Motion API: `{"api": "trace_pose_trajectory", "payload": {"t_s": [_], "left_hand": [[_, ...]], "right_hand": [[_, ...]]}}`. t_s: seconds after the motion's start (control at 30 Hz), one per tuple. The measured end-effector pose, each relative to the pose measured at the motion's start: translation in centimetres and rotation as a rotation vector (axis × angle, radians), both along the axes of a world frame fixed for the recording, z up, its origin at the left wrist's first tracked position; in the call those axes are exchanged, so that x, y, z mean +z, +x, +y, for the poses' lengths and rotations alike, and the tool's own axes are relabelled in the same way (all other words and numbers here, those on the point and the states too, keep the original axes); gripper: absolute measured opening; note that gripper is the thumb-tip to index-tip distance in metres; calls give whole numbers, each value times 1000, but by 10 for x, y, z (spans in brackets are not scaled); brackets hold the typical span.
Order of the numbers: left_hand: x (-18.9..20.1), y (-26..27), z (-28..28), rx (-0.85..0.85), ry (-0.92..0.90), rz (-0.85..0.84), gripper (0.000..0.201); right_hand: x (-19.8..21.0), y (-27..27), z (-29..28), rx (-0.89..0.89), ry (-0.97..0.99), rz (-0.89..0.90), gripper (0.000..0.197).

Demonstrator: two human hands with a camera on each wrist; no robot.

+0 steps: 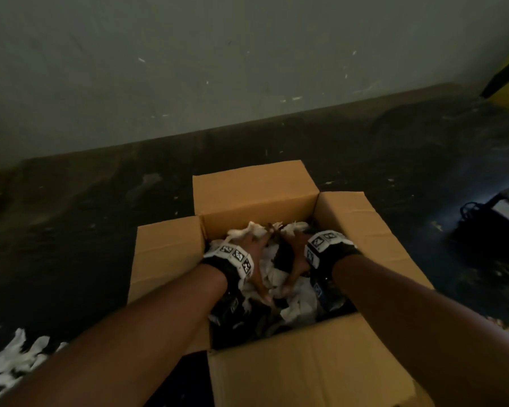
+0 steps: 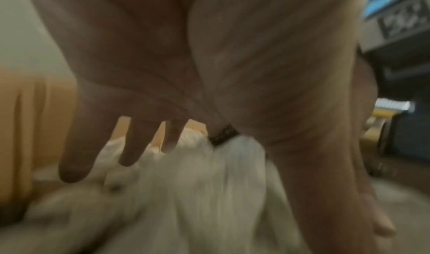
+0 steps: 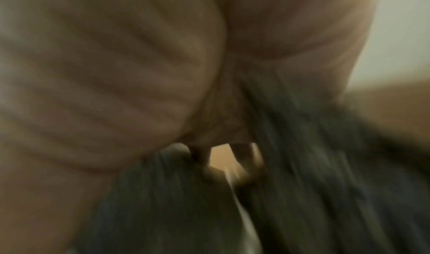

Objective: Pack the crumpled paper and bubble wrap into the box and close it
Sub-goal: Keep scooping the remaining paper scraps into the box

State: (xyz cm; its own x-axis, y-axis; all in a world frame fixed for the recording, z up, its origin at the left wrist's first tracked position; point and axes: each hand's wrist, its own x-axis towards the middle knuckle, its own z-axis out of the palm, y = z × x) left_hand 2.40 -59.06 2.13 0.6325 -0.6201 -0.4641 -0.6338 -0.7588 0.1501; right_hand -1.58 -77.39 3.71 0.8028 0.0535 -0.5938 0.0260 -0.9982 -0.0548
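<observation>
Head view: my left hand point(image 1: 254, 254) and right hand point(image 1: 296, 255) press spread fingers, gripping nothing, onto crumpled white paper point(image 1: 299, 306) inside the open brown cardboard box point(image 1: 256, 198). I'd press evenly, then fetch floor scraps point(image 1: 18, 359).

Matt cardboard box point(image 1: 256, 198), crumpled white paper point(image 1: 301, 292)

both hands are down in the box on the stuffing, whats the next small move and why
Probably keep pressing the filling down. Both the left hand and right hand lie spread on white crumpled paper and dark wrap inside the box, whose four flaps are open, and more white paper lies on the floor.
</observation>
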Motion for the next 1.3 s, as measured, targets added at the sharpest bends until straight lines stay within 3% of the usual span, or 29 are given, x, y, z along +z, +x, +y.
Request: {"api": "trace_pose_trajectory", "payload": {"t_s": [0.1, 0.2, 0.3, 0.43, 0.53, 0.67, 0.8, 0.9, 0.97, 1.07, 1.3], "left_hand": [[38, 1, 5, 31, -56, 32, 166], [71, -1, 27, 67, -156, -36, 151], [98, -13, 74, 108, -308, -122, 137], [115, -38, 164, 232, -489, -218, 118], [111, -65, 246, 345, -552, -244, 113], [88, -105, 359, 551, -539, -253, 108], [37, -160, 453, 729, -466, -209, 111], [-9, -197, 500, 730, -237, -108, 131], [-37, -218, 519, 693, -40, -2, 144], [-69, -235, 533, 635, 46, 76, 153], [-110, -200, 555, 613, 67, 131, 155]], "right_hand": [[0, 13, -2, 0, 49, -95, 159], [33, 8, 13, -27, 75, -248, 148], [83, -6, 56, -2, 129, -326, 114], [111, -25, 133, 90, 240, -528, 80], [105, -34, 204, 160, 348, -598, 74], [88, -51, 312, 294, 494, -556, 72], [49, -77, 403, 420, 569, -454, 76], [2, -92, 444, 473, 495, -305, 100], [-33, -100, 456, 491, 382, -188, 123], [-79, -109, 453, 464, 260, -89, 147], [-138, -103, 451, 430, 182, -64, 155]]}}
